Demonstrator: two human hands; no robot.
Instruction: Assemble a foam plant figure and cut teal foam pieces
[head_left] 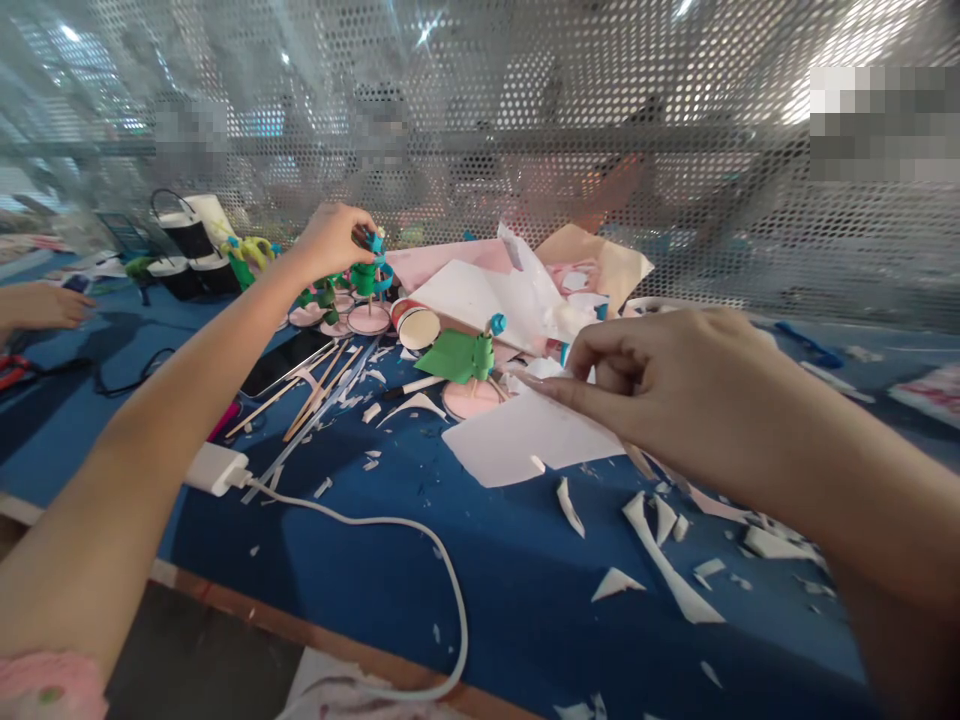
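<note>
My left hand [330,238] reaches far forward and pinches the blue top of a small craft flower [369,275] with a green stem on a pink round base. My right hand [660,385] is nearer, fingers pinched together over a pale pink paper sheet [525,440] lying on the blue table [480,590]. Just left of its fingertips stands another craft flower [469,365] with green leaves, a blue tip and a pink base.
A white charger and cable [225,468] lie at the front left. Wooden sticks [315,390], a phone [289,362], a paper cup [416,325] and paper scraps are scattered around. Black-and-white cups [187,255] stand at the back left. Another person's hand [41,305] rests far left. A perforated screen rises behind.
</note>
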